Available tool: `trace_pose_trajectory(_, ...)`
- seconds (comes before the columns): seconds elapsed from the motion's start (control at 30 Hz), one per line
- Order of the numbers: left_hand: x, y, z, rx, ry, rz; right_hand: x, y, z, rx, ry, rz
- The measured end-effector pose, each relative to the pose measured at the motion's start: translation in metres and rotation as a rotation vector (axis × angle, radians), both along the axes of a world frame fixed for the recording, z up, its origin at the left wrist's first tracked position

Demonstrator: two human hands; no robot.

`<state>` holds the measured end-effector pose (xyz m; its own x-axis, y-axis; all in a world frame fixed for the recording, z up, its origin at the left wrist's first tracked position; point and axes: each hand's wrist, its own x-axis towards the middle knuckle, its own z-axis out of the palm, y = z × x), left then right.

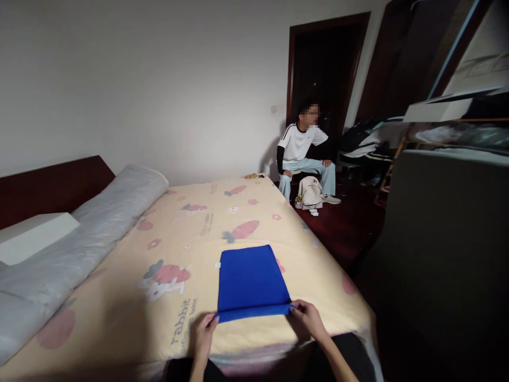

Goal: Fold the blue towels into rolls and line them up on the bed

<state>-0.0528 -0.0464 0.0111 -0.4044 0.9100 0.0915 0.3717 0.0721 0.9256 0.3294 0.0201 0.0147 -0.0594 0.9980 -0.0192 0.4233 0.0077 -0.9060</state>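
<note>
A blue cloth (252,278) lies flat on the patterned bed sheet (131,297), with a narrow strip folded over along its near edge. My left hand (205,331) pinches the near left corner of this strip. At the near right corner, the fingers of my right hand (308,317) are closed on the cloth. A small white tag (217,265) sticks out from the cloth's left side.
A rolled grey mat (107,228) and a white box (37,233) lie along the bed's left side. Beyond the far right corner sits a person (300,143) behind a pale backpack (309,192). A dark panel (445,254) stands at the right.
</note>
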Motion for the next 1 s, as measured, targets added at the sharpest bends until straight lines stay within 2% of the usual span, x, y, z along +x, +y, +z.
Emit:
trace_pose_trajectory(0.33, -0.004, -0.014, 0.007, -0.056, 0.054, -0.099, 0.015, -0.013, -0.004, -0.036, 0.008, 0.082)
trace_pose_trajectory(0.5, -0.003, -0.013, 0.011, -0.068, 0.087, -0.118, 0.013, -0.010, -0.005, -0.016, -0.032, 0.077)
trace_pose_trajectory(0.73, 0.004, -0.006, 0.009, -0.129, 0.194, -0.079, 0.004, 0.000, -0.003, 0.027, -0.187, 0.048)
trace_pose_trajectory(1.0, 0.027, 0.001, 0.019, -0.350, 0.482, 0.080, -0.005, -0.006, -0.006, 0.144, -0.507, -0.033)
